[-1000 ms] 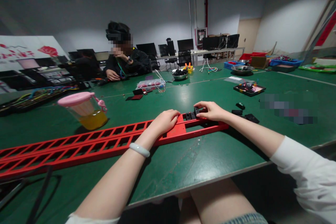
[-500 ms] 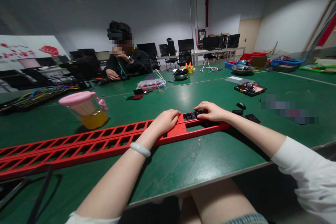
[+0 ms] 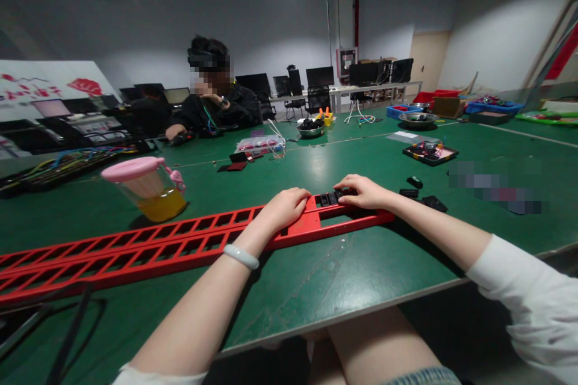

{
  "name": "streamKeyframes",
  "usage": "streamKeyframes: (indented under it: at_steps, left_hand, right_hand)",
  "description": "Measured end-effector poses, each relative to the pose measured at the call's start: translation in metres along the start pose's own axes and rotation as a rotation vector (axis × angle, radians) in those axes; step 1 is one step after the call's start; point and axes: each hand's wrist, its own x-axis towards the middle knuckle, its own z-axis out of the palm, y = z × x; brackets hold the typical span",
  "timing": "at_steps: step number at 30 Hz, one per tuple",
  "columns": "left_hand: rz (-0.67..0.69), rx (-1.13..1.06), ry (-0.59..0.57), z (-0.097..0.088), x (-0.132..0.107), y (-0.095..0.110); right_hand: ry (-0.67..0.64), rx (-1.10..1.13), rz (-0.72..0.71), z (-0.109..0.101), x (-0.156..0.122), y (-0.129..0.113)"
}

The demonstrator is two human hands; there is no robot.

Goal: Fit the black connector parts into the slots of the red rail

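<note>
1. Blocks sit in a short row at the right end of our long red frame, along its far side. The first block and second block look seated and upright, just beside one another.

2. Our right hand is at the third block, at three o'clock from those two. Its grip is closed on that block, fingers on the far side and thumb on the near side. Our own fingers cover much of it, so we cannot tell whether it is fully seated.

3. Our left hand lies over the frame at nine o'clock from the row, beside the flat red plate. Its fingers lie together across the far edge; the thumb is hidden, so we cannot tell whether that grip clamps the frame or merely rests on it.

4. We judge the row to be partly filled: two blocks in, a third at its place. On the near side of the same end, the green tabletop shows through. Towards nine o'clock, the long slatted stretch shows no blocks that we can make out.

5. Loose black pieces lie on the tabletop at three o'clock from our right hand, outside the frame. We cannot tell whether they match the seated ones.
</note>
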Motion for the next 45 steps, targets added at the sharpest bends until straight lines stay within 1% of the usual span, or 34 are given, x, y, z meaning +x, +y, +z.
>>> streamKeyframes:
  at_steps: [9, 32, 36, 45]
  left_hand:
    - [-0.022, -0.003, -0.006, 0.0, 0.0, 0.001]
    - [0.012, 0.015, 0.007, 0.002, 0.001, -0.002]
    - [0.001, 0.014, -0.008, 0.001, 0.001, 0.0]
    - [-0.001, 0.006, 0.001, 0.002, 0.002, -0.001]
  right_hand:
    - [-0.029, 0.027, -0.016, 0.0, 0.0, 0.002]
    - [-0.082, -0.01, -0.021, -0.002, 0.0, -0.001]
    - [-0.068, -0.044, -0.006, 0.001, 0.001, 0.001]
    - [-0.048, -0.163, -0.058, 0.007, -0.001, 0.005]
